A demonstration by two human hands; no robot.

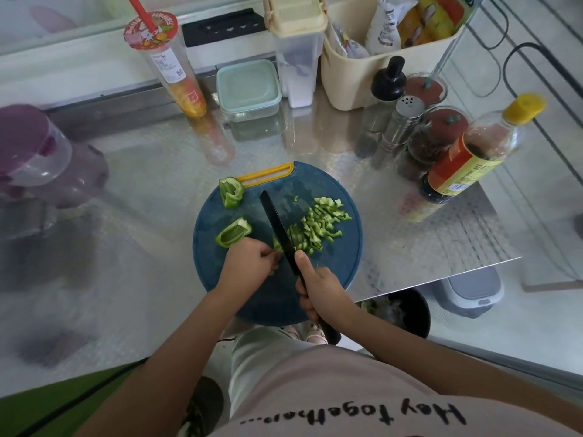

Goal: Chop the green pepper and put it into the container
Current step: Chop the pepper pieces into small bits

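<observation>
Right hand (318,288) grips black knife (279,225) handle. Left hand (252,260), fingers curled, pins pepper piece (276,244) beside blade. Thin green strips (318,225) heaped on round blue board (347,257). Embossed metal counter (157,184).

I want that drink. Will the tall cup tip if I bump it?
Probably yes: the cup is tall and narrow. Only its bottom looks filled, which may steady it a bit. Its smooth plastic could be slippery.
</observation>
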